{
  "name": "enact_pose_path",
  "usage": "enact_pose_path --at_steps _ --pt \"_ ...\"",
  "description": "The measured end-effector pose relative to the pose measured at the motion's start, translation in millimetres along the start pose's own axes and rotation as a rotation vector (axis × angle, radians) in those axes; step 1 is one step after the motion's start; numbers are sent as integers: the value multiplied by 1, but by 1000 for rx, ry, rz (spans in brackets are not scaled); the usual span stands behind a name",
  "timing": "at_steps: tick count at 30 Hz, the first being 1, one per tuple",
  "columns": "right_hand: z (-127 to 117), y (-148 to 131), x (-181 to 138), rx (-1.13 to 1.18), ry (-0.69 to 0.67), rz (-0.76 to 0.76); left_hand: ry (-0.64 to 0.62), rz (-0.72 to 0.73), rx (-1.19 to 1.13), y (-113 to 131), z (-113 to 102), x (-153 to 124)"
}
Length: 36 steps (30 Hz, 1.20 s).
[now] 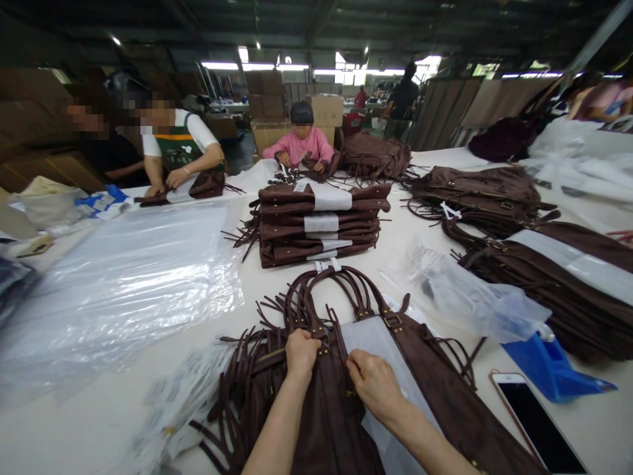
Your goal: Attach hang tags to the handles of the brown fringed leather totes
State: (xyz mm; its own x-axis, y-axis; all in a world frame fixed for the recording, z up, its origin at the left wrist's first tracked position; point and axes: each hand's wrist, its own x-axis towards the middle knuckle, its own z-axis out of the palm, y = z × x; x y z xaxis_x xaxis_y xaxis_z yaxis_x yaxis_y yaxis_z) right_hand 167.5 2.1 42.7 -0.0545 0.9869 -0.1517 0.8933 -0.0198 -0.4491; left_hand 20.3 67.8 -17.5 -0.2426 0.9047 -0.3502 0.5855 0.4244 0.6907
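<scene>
A dark brown fringed handbag [326,409] lies flat before me, its looped handles [346,280] pointing away and wrapped with white paper at the top. My left hand [301,356] is closed, fingers pinched on the bag at the foot of a handle. Just right of it, my right hand [373,382] is curled with thumb and fingertips closed on a thin brown strap of the bag; the exact grip is partly hidden. A white paper sheet [363,336] lies over the bag, passing beneath my right hand.
Stacked brown bags [321,221] stand beyond the handles, and more bags [568,264] lie at right. Clear plastic sleeves [148,264] cover the left. A blue tape dispenser [548,366] and phone [537,422] sit near my right arm. Co-workers [301,142] work across the table.
</scene>
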Motion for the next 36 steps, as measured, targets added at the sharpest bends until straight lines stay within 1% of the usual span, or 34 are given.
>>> enact_pose_path --at_steps 3,7,10,13,18,21,24,27,30,33,36 --pt "2 2 1 -15 -13 -2 24 45 25 4 -4 -12" --pt "4 9 -1 -25 -60 10 75 150 63 11 -9 -34" --pt "6 13 -4 -10 -113 17 75 194 54 12 -12 -39" --pt "8 13 -3 5 -116 22 2 192 -10 7 -16 -29" --pt "9 5 4 54 -113 32 -202 213 -180 -2 -27 -9" --pt "9 -1 11 78 -106 36 -259 240 -246 -4 -30 -7" --pt "12 -10 20 90 -97 30 -307 292 -256 -3 -31 -7" --pt "16 -19 31 101 -104 18 -356 345 -192 -2 -35 -5" --pt "16 -22 37 111 -131 1 -357 398 -76 -2 -42 -4" --pt "9 -15 35 110 -152 -11 -323 423 61 -5 -51 -6" --pt "-2 -1 30 133 -187 -15 -290 424 191 -9 -61 -13"
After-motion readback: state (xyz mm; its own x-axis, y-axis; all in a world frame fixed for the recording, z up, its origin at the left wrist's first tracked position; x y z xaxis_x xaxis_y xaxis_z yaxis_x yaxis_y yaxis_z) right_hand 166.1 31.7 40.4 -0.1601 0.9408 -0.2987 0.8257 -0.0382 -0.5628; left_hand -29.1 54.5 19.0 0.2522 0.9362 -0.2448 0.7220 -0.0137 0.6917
